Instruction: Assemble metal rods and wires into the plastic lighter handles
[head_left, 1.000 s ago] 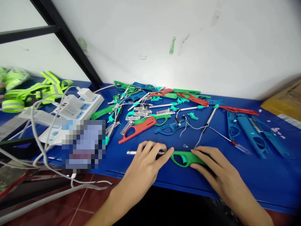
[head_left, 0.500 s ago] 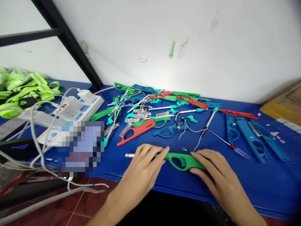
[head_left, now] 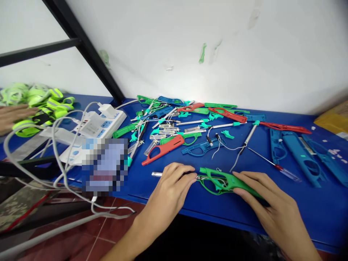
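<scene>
A green gas lighter casing [head_left: 236,183] lies near the table's front edge. Its two halves stand apart at the left end, and a teal trigger [head_left: 218,186] and wires show between them. My right hand [head_left: 274,204] grips the casing's right end between thumb and fingers. Closed round the lighter's metal tube [head_left: 157,174] is my left hand [head_left: 170,190]; the tube's tip pokes out on its left side. Behind the casing lies a small clear ring [head_left: 218,169]. A blue casing half [head_left: 199,148] and a red casing half [head_left: 165,148] rest farther back.
Metal tubes, clear fuel tanks and coloured casings are heaped along the wall. A screwdriver [head_left: 288,173] and blue casings [head_left: 302,159] lie right. At left are a power strip [head_left: 108,125], white cables, a blurred phone [head_left: 107,166], yellow-green straps [head_left: 56,108] and another person's hand [head_left: 13,117].
The green casing has parted at its left end as my right hand tilts the upper half up. Another person's hand has appeared at the far left. The view has shifted slightly.
</scene>
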`<state>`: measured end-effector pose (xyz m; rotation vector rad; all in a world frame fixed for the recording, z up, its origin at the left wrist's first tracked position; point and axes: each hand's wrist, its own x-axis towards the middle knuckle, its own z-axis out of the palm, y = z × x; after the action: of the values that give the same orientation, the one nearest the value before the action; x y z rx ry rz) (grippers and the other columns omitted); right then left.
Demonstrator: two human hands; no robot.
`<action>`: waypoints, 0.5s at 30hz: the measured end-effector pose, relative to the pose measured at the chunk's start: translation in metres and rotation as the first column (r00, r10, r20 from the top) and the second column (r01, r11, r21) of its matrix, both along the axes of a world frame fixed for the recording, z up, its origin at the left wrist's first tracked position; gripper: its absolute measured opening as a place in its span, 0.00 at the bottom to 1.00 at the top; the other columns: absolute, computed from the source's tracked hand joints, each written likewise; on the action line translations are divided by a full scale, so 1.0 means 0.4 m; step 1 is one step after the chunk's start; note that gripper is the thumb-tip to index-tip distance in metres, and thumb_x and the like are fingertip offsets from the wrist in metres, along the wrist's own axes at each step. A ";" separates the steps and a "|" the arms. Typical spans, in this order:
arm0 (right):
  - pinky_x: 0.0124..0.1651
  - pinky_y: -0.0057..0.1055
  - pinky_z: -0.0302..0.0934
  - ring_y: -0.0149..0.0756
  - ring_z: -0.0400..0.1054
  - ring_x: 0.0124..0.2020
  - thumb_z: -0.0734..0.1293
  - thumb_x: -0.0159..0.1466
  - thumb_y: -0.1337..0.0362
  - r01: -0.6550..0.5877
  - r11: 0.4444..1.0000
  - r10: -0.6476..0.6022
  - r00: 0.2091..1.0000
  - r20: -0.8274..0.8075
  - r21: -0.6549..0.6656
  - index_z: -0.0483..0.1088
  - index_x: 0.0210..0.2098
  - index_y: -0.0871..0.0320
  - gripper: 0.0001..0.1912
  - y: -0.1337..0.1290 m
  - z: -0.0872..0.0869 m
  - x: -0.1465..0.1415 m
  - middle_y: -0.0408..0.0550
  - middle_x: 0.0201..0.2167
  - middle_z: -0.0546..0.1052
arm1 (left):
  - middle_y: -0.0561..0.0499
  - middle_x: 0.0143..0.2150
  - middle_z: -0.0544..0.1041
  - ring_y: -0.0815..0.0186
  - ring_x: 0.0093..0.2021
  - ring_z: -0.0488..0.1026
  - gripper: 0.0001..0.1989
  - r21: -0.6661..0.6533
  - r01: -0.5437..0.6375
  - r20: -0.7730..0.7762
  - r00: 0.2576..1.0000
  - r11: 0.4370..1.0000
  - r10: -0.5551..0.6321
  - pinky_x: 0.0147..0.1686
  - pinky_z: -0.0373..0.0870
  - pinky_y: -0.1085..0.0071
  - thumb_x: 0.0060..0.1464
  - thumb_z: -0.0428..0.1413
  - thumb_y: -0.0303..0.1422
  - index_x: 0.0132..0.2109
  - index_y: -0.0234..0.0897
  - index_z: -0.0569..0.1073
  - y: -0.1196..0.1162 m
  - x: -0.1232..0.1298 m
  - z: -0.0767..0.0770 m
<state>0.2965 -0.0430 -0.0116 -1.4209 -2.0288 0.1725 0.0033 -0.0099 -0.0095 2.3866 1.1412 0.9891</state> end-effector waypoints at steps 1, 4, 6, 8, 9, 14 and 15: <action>0.51 0.37 0.78 0.40 0.81 0.51 0.68 0.78 0.52 -0.002 1.000 0.002 1.000 0.003 -0.008 0.76 0.63 0.44 0.16 0.001 0.000 -0.001 0.46 0.55 0.81 | 0.44 0.55 0.82 0.57 0.54 0.77 0.10 -0.005 0.005 0.000 1.000 1.000 -0.005 0.55 0.76 0.56 0.76 0.56 0.25 0.57 0.36 0.80 0.002 0.001 0.001; 0.52 0.36 0.79 0.39 0.81 0.51 0.67 0.79 0.52 -0.008 1.000 0.008 1.000 0.004 -0.021 0.76 0.62 0.45 0.16 0.001 0.007 -0.005 0.46 0.55 0.80 | 0.46 0.53 0.82 0.59 0.52 0.76 0.09 -0.031 0.017 -0.012 1.000 0.999 -0.018 0.53 0.74 0.58 0.76 0.55 0.25 0.55 0.36 0.79 0.006 0.003 0.004; 0.51 0.36 0.78 0.40 0.81 0.51 0.67 0.79 0.52 -0.032 0.999 0.032 0.999 0.012 -0.016 0.77 0.61 0.46 0.15 0.001 0.017 -0.009 0.47 0.54 0.80 | 0.46 0.53 0.81 0.59 0.53 0.75 0.09 -0.054 0.018 -0.014 1.000 0.998 -0.019 0.54 0.73 0.58 0.77 0.54 0.26 0.55 0.37 0.78 0.007 0.002 0.006; 0.50 0.35 0.78 0.40 0.80 0.50 0.67 0.79 0.52 -0.067 0.998 0.067 0.997 0.029 -0.002 0.77 0.59 0.46 0.14 0.001 0.026 -0.015 0.47 0.53 0.81 | 0.46 0.54 0.80 0.60 0.54 0.75 0.08 -0.078 0.020 -0.007 1.000 0.997 -0.020 0.56 0.72 0.58 0.77 0.54 0.26 0.56 0.38 0.77 0.008 0.000 0.005; 0.51 0.35 0.78 0.40 0.80 0.50 0.67 0.79 0.52 -0.082 0.997 0.082 0.996 0.038 0.004 0.78 0.59 0.46 0.14 0.002 0.029 -0.017 0.47 0.53 0.81 | 0.46 0.54 0.79 0.59 0.54 0.75 0.08 -0.091 0.023 -0.004 1.000 0.996 -0.024 0.57 0.72 0.58 0.77 0.54 0.26 0.56 0.39 0.77 0.008 -0.001 0.003; 0.52 0.37 0.77 0.41 0.79 0.52 0.68 0.79 0.55 -0.093 0.995 0.092 0.994 0.059 0.018 0.77 0.62 0.47 0.15 -0.001 0.026 -0.015 0.49 0.54 0.80 | 0.47 0.56 0.79 0.60 0.56 0.75 0.07 -0.121 0.029 0.033 0.999 0.992 -0.025 0.59 0.71 0.59 0.77 0.56 0.28 0.56 0.40 0.76 0.006 -0.005 -0.011; 0.52 0.37 0.77 0.41 0.79 0.52 0.68 0.78 0.55 -0.093 0.996 0.092 0.994 0.057 0.014 0.76 0.62 0.47 0.16 -0.003 0.024 -0.013 0.49 0.55 0.80 | 0.47 0.56 0.80 0.60 0.56 0.75 0.07 -0.118 0.022 0.049 0.999 0.993 -0.016 0.59 0.71 0.59 0.76 0.57 0.28 0.57 0.40 0.75 0.006 -0.005 -0.012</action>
<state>0.2915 -0.0442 -0.0019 -1.3366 -2.1389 0.1563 0.0012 -0.0077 -0.0145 2.2645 1.1255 0.9395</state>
